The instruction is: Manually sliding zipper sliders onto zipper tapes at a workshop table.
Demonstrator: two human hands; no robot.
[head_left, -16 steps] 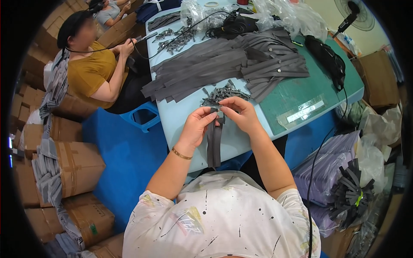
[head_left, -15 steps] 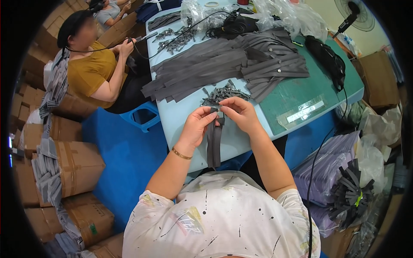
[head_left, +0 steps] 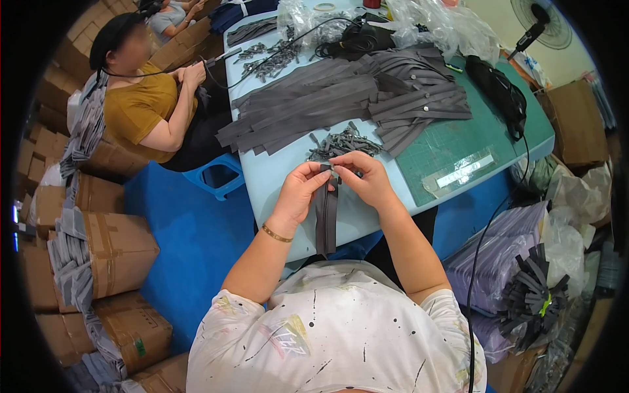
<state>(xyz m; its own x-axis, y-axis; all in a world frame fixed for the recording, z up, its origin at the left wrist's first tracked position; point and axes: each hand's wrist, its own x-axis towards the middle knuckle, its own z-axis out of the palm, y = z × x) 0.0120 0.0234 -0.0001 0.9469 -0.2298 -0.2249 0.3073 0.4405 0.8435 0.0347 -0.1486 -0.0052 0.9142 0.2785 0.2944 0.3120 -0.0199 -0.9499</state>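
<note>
Grey zipper strip (head_left: 326, 219) hangs from our fingers over the near edge of the pale blue table (head_left: 275, 177), its top end pinched between both hands. Our left hand (head_left: 300, 190) grips the strip's upper left side with thumb and fingers closed on it; our right hand (head_left: 365, 178) pinches the top from the right, fingertips meeting the left ones at a small dark piece we cannot make out. Just beyond our hands lies a small heap of grey zipper parts (head_left: 344, 141), and farther back a broad pile of grey strips (head_left: 341, 98). A green cutting mat (head_left: 458, 141) lies to the right. On the left a seated person in a mustard shirt (head_left: 141, 108) works beside stacked cardboard boxes (head_left: 98, 249).
</note>
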